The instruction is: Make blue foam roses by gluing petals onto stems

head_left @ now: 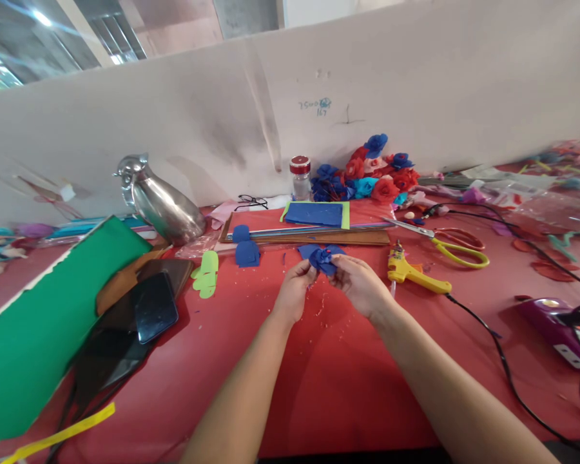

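Handwriting on the wall point(251, 103): approx. "2500" w/ scribbled-over chars after it, "167" below. Label on purple device point(544, 316), far R, too small to read. L hand point(294, 291) & R hand point(362, 283) both pinch a blue flower point(323, 259) btwn fingertips, mid-tabletop, just in front of the brown board point(328, 238). Yellow glue gun point(418, 276) near R hand, scissors point(447, 245) behind it; blue cutouts point(247, 253) & lime cutouts point(205, 277) L of hands. Red tabletop point(338, 386), dotted w/ scraps, gives room btwn forearms & down to its front edge, visible at pic. bottom.
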The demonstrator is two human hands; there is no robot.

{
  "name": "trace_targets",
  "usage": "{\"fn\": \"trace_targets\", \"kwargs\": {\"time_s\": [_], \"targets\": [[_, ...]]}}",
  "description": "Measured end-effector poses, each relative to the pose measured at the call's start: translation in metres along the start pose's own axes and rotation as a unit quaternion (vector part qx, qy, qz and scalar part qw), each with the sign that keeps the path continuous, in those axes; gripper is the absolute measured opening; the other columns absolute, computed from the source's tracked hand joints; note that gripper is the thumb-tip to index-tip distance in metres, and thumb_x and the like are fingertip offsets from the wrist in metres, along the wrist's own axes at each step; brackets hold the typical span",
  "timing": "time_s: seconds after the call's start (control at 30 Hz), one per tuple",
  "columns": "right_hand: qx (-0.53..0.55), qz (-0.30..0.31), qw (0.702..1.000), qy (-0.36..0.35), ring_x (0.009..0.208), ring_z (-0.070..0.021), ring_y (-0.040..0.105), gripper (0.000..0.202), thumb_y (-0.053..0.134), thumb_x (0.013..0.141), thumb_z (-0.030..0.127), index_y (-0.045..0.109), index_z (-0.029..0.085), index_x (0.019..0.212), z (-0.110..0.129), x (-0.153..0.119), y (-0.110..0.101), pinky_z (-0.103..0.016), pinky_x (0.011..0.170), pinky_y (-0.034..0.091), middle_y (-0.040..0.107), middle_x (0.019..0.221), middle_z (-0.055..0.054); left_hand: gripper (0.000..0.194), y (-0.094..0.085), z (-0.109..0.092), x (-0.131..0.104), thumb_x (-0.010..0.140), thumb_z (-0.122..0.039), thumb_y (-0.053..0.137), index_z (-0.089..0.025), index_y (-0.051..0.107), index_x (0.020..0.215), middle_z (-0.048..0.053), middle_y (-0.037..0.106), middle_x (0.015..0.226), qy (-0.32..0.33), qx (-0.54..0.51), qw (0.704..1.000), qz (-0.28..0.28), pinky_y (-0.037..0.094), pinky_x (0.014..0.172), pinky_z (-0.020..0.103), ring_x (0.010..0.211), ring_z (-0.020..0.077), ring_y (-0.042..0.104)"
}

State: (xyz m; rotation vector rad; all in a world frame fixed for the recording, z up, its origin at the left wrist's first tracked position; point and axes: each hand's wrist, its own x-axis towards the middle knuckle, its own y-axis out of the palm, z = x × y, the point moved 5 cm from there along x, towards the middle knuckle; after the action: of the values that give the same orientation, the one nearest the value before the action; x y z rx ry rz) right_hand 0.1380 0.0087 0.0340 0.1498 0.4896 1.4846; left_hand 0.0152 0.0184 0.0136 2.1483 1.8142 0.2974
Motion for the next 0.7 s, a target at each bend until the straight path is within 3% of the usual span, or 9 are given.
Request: {"fn": "trace_targets", "kwargs": {"time_s": [0.13, 0.27, 0.7], "targets": [[-0.003, -0.013, 1.000, -0.018, 0.060, -0.0126, 0.051, 0.026, 0.072, 0.057, 0.043, 0.060, 0.021, 0.063, 0.007, -0.003, -0.001, -0.025, 0.057, 0.036, 0.060, 0.064, 0.001, 0.021, -0.002, 0.004, 0.001, 0.065, -0.034, 0.073, -0.017, 0.062, 0.068, -0.002, 0.049, 0.063, -0.023, -0.013, 1.000, -0.009, 0.030, 0.069, 0.026, 0.064, 0.0115, 0.039], [-0.041, 0.021, 0.997, -0.066, 0.069, -0.0145, 0.054, 0.020, 0.067, 0.064, 0.040, 0.066, 0.023, 0.074, 0.016, -0.006, 0.002, -0.027, 0.064, 0.040, 0.065, 0.076, 0.000, 0.022, 0.001, 0.003, -0.001, 0.066, -0.036, 0.073, -0.017, 0.065, 0.070, -0.001, 0.055, 0.068, -0.028, 0.014, 0.999, 0.008, 0.030, 0.072, 0.027, 0.068, 0.0126, 0.041], [-0.089, 0.030, 0.991, -0.091, 0.062, -0.0131, 0.053, 0.019, 0.070, 0.061, 0.038, 0.068, 0.020, 0.064, 0.019, -0.003, 0.001, -0.030, 0.067, 0.041, 0.065, 0.066, -0.001, 0.031, 0.000, -0.004, 0.001, 0.059, -0.043, 0.078, -0.015, 0.065, 0.062, -0.002, 0.052, 0.060, -0.030, 0.028, 0.998, 0.054, 0.026, 0.063, 0.027, 0.059, 0.0099, 0.034]]}}
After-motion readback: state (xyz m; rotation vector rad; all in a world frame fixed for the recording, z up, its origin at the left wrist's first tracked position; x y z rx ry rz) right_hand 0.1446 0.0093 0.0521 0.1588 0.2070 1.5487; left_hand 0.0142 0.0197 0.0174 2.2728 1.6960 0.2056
